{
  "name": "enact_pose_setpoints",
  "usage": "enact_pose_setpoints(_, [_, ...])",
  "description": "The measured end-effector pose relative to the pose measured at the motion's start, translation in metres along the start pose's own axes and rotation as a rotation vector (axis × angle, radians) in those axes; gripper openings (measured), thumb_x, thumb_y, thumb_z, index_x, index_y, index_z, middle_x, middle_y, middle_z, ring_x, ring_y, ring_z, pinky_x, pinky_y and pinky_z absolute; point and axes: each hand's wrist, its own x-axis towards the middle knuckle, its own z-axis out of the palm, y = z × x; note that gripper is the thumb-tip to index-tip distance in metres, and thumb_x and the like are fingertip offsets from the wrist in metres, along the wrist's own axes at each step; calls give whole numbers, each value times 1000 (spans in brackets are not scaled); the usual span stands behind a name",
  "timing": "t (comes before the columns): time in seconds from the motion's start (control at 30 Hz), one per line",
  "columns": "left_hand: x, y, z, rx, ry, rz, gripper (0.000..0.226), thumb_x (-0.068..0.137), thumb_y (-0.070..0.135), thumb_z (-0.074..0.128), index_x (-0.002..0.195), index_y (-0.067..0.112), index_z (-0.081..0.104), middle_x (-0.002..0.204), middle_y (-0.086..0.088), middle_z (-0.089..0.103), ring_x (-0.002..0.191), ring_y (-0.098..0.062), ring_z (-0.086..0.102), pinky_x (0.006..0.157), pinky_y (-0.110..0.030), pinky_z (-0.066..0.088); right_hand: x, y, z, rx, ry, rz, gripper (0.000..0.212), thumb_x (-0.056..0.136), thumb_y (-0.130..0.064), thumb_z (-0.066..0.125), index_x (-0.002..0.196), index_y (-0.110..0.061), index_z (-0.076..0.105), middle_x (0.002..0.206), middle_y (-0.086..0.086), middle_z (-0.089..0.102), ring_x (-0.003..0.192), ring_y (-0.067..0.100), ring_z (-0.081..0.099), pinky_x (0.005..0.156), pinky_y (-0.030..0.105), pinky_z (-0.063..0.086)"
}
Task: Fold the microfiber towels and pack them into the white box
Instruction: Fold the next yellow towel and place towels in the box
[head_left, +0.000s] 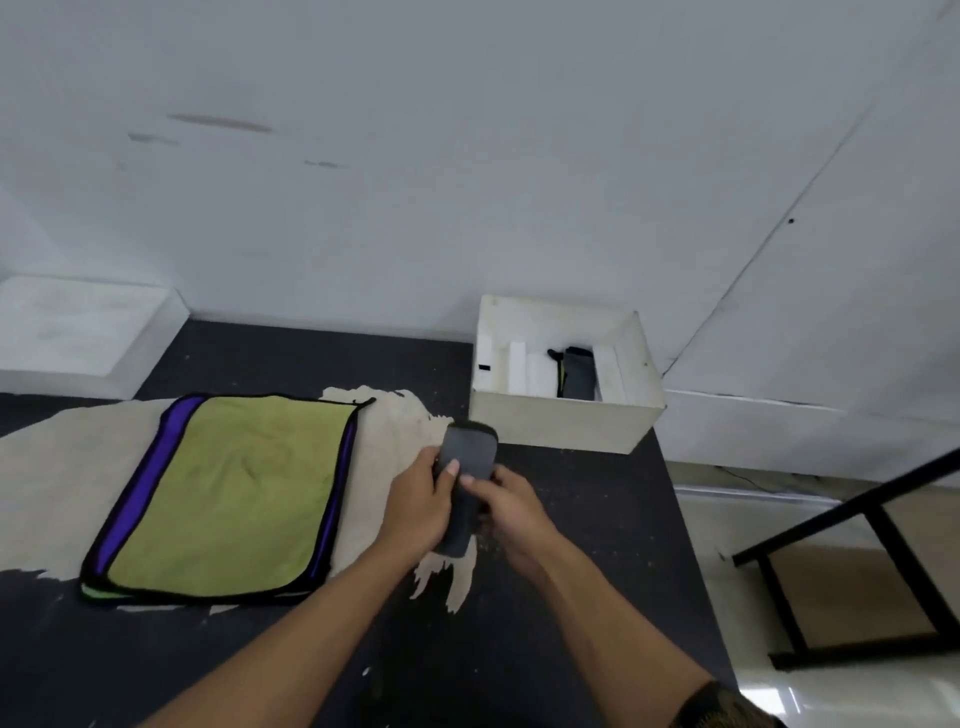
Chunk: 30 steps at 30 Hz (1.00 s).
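A: So, how far are we?
B: One dark folded towel stands in the open white box, far right. Our left hand and right hand both grip a folded dark grey microfiber towel, just near of the box.
A: What is left?
B: The flat yellow-green towels with purple edges, lying left on the beige cloth, are not yet folded. We think nothing blocks the way.

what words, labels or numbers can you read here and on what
No readable text. The white box, the green towel and the folded gray towel gripped by the left hand and right hand bear no print. A small dark mark inside the box is too small to read.
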Motion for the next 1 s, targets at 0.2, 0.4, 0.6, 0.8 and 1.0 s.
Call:
enact_pose_setpoints(0.2, [30, 64, 23, 104, 38, 300, 29, 99, 31, 49, 127, 22, 51, 104, 1, 69, 89, -17, 64, 76, -37, 53, 2, -50, -38, 73, 224, -140, 26, 91, -31, 69, 110, -15, 64, 99, 5, 75, 91, 20, 73, 83, 49, 59])
enact_pose_setpoints(0.4, [45, 102, 65, 131, -207, 303, 46, 98, 34, 50, 141, 22, 40, 125, 2, 62, 110, -20, 61, 92, -40, 51, 16, -79, -102, 128, 344, -196, 15, 95, -20, 63, 109, -16, 63, 104, 4, 73, 95, 18, 71, 85, 41, 59])
enact_pose_setpoints(0.6, [69, 127, 90, 250, -277, 293, 52, 100, 23, 46, 148, 13, 30, 131, -5, 58, 114, -21, 57, 84, -18, 40, 43, -104, -146, 70, 253, -185, 25, 88, -29, 72, 107, -17, 62, 102, 2, 73, 93, 18, 71, 75, 38, 61])
enact_pose_setpoints(0.8, [118, 161, 101, 157, -218, 178, 56, 94, 15, 50, 147, 23, 33, 102, 22, 49, 78, 8, 54, 60, 1, 38, 110, -158, -174, 27, 256, -237, 14, 93, -20, 64, 106, -21, 57, 100, 1, 71, 86, 18, 71, 61, 34, 59])
enact_pose_setpoints(1.0, [162, 144, 100, 242, -235, -41, 60, 96, 23, 54, 150, 19, 30, 106, 1, 66, 103, -22, 61, 86, -28, 45, 189, -162, -178, -85, 253, -185, 17, 97, -18, 55, 113, -22, 52, 106, 0, 67, 94, 18, 66, 66, 36, 58])
